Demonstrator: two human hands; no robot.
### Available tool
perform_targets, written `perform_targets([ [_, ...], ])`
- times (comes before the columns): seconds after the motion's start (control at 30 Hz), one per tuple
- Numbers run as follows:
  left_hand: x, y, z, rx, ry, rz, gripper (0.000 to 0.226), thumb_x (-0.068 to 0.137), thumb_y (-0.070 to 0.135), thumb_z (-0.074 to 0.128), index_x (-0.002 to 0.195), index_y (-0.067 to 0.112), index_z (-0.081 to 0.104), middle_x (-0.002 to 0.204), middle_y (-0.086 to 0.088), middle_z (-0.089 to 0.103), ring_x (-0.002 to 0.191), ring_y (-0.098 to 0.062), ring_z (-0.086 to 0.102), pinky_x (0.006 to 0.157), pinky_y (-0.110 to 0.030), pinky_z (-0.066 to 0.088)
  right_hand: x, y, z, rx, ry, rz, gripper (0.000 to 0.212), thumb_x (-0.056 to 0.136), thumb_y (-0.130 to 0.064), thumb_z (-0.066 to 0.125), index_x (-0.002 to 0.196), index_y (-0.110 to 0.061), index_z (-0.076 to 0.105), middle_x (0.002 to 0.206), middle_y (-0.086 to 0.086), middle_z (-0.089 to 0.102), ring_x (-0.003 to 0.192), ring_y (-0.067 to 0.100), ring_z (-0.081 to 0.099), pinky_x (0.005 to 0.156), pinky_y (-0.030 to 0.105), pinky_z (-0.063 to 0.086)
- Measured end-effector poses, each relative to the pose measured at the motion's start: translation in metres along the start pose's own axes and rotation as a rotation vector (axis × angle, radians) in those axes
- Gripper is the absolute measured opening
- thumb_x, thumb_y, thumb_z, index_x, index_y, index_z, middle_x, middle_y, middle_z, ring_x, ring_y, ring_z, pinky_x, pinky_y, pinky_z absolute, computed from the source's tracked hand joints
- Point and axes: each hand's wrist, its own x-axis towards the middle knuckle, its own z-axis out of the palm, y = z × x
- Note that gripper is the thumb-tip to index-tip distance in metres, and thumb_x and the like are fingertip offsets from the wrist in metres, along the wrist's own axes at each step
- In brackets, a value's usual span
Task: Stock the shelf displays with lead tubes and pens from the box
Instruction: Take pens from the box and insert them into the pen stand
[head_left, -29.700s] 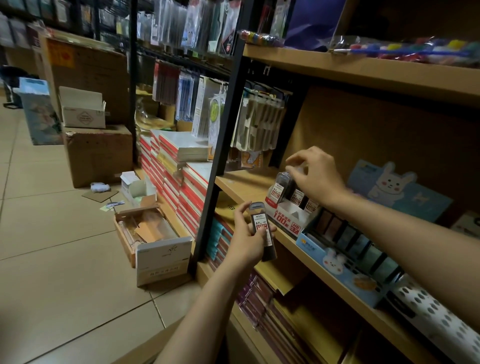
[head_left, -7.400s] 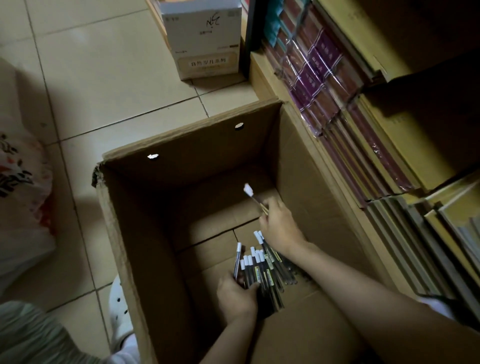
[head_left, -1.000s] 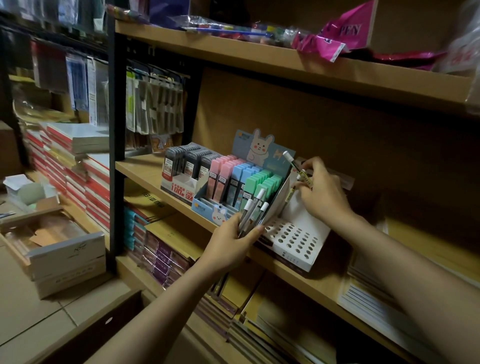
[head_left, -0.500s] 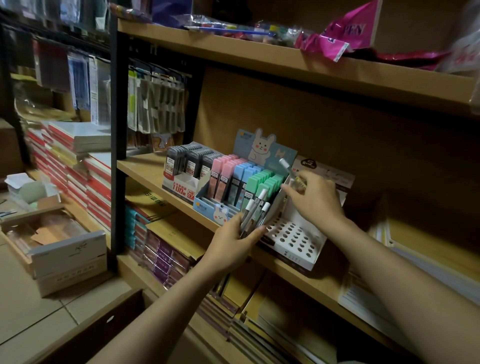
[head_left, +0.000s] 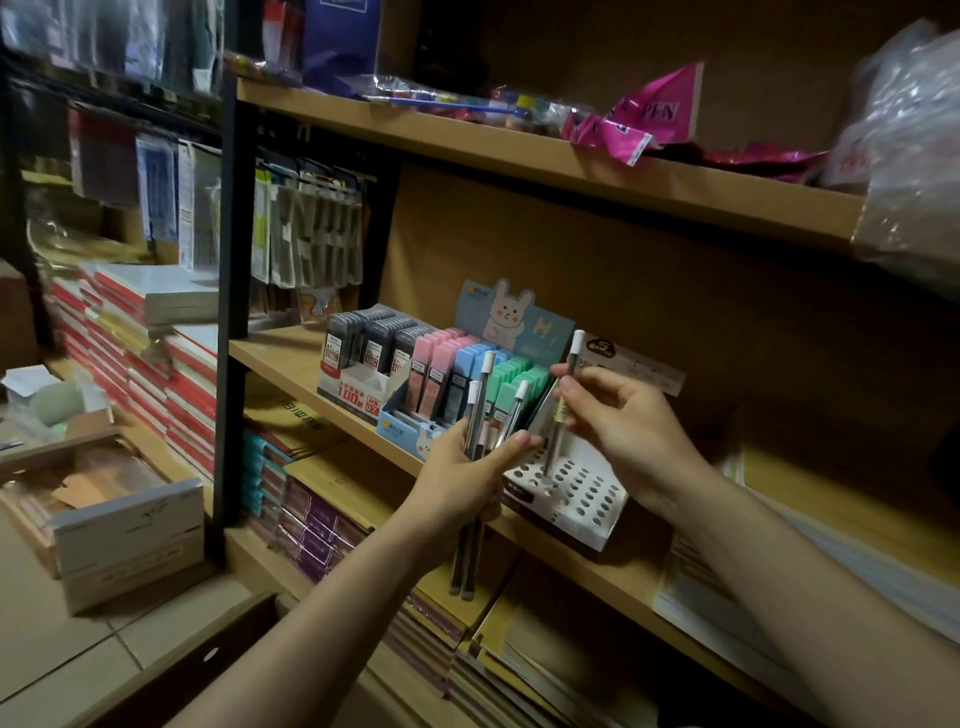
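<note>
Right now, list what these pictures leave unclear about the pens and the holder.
Head view only:
- Pen tip: whether it sits in a holder hole, too dark and small.
- Pen bundle: count, hidden by the left hand.
- Holder label print: blurred.
- Pen's middle: covered by the right hand.

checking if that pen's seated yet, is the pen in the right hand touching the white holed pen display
Touching. The head view shows the right hand pinching the pen upright, its lower tip sunk into a hole of the white pen display.
</note>
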Motion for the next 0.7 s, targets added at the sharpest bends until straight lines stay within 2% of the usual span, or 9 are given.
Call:
perform_targets([
  [0.07, -0.002, 0.002, 0.000, 0.000, -0.004, -0.002, 0.036, 0.090, 0.027, 0.064, 0.112, 0.000, 0.054, 0.049, 0.008, 0.055, 0.040, -0.002, 0.040, 0.039, -0.016, 0.033, -0.001, -0.001, 0.004, -0.011, -0.013, -0.032, 0.015, 0.093, -0.010, 0.062, 0.100, -0.020, 0.071, 0.100, 0.005, 0.071, 0.078, 0.010, 0.067, 0.070, 0.020, 0.055],
  [0.13, -0.003, 0.003, -0.002, 0.010, -0.018, 0.009, 0.028, 0.092, 0.024, 0.062, 0.108, 0.003, 0.054, 0.050, 0.008, 0.057, 0.042, -0.002, 0.041, 0.040, -0.016, 0.034, 0.000, -0.003, 0.007, -0.091, 0.010, -0.090, 0.015, 0.091, -0.010, 0.064, 0.103, -0.019, 0.067, 0.103, 0.007, 0.069, 0.076, 0.012, 0.068, 0.069, 0.023, 0.058],
  [0.23, -0.004, 0.007, -0.005, 0.037, -0.037, 0.027, 0.022, 0.093, 0.022, 0.060, 0.106, 0.005, 0.055, 0.055, 0.009, 0.062, 0.043, -0.001, 0.043, 0.040, -0.016, 0.034, 0.005, -0.007, 0.009, -0.187, 0.046, -0.151, 0.040, 0.088, -0.007, 0.068, 0.117, -0.028, 0.049, 0.102, 0.005, 0.066, 0.074, 0.015, 0.072, 0.063, 0.026, 0.059],
  [0.3, -0.004, 0.007, -0.006, 0.029, -0.021, 0.030, 0.025, 0.093, 0.022, 0.061, 0.108, 0.003, 0.056, 0.059, 0.007, 0.062, 0.043, -0.002, 0.043, 0.040, -0.016, 0.034, 0.008, -0.009, 0.007, -0.253, 0.031, -0.212, 0.053, 0.086, -0.006, 0.070, 0.121, -0.033, 0.042, 0.099, 0.005, 0.065, 0.075, 0.018, 0.072, 0.059, 0.026, 0.059],
  [0.37, -0.002, 0.005, -0.007, 0.028, 0.025, 0.015, 0.030, 0.092, 0.024, 0.063, 0.108, 0.000, 0.055, 0.056, 0.006, 0.057, 0.042, -0.004, 0.041, 0.039, -0.017, 0.033, 0.014, -0.010, 0.003, -0.296, 0.033, -0.270, 0.050, 0.086, -0.004, 0.070, 0.119, -0.030, 0.044, 0.097, 0.008, 0.066, 0.075, 0.015, 0.072, 0.058, 0.024, 0.058],
  [0.47, 0.002, 0.000, -0.012, 0.076, 0.074, -0.048, 0.030, 0.092, 0.033, 0.061, 0.096, 0.004, 0.054, 0.048, 0.009, 0.049, 0.041, -0.003, 0.041, 0.040, -0.017, 0.035, 0.026, -0.008, -0.006, -0.389, 0.151, -0.327, 0.046, 0.085, -0.005, 0.071, 0.118, -0.026, 0.047, 0.092, 0.007, 0.068, 0.072, 0.011, 0.072, 0.062, 0.026, 0.060],
  [0.6, 0.005, -0.004, -0.020, 0.036, 0.109, -0.152, 0.031, 0.098, 0.040, 0.051, 0.084, 0.013, 0.049, 0.061, 0.003, 0.049, 0.041, -0.004, 0.039, 0.039, -0.017, 0.034, 0.036, 0.007, -0.011, -0.602, 0.214, -0.361, 0.046, 0.086, -0.008, 0.071, 0.121, -0.026, 0.048, 0.086, -0.004, 0.065, 0.077, 0.009, 0.069, 0.069, 0.035, 0.062],
  [0.7, 0.006, -0.002, -0.025, 0.009, 0.096, -0.218, 0.032, 0.100, 0.038, 0.047, 0.087, 0.009, 0.048, 0.058, 0.005, 0.048, 0.042, -0.004, 0.039, 0.039, -0.017, 0.033, 0.042, 0.020, -0.009, -0.674, 0.230, -0.375, 0.046, 0.087, -0.008, 0.070, 0.122, -0.026, 0.045, 0.087, -0.006, 0.063, 0.080, 0.009, 0.067, 0.066, 0.030, 0.060],
])
